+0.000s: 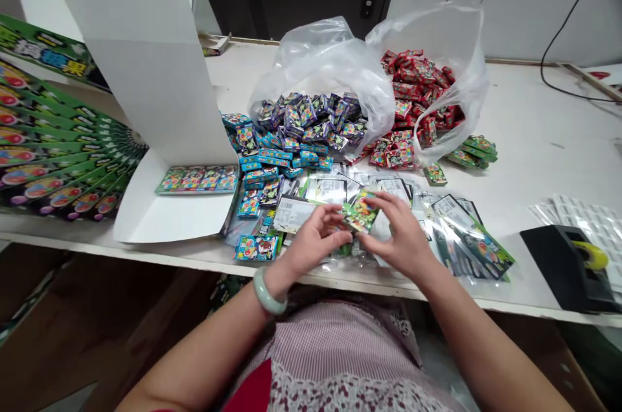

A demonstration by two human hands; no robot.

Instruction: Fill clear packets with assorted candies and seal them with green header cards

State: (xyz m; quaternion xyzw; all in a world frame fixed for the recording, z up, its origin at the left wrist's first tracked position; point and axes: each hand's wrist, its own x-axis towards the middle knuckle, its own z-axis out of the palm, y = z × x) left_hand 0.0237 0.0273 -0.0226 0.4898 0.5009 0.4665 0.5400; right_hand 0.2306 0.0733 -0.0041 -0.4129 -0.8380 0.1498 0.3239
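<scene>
Between my two hands, just above the front of the table, is a small green printed packet (361, 211). My right hand (396, 234) grips its right side between thumb and fingers. My left hand (318, 237) has its curled fingers at the packet's left edge, closed on it. Beneath them lie flat clear sleeves with printed cards (328, 190). Small blue boxes (257, 247) lie to the left of my left hand. A single green box (435, 174) lies beyond my right hand.
An open white carton (140, 205) holds a row of small boxes (199, 179). Behind are plastic bags of purple boxes (311, 117) and red boxes (422, 85). Sleeved cards (473, 237) and a black tape dispenser (568, 266) are at right; fanned green cards (63, 153) stand at left.
</scene>
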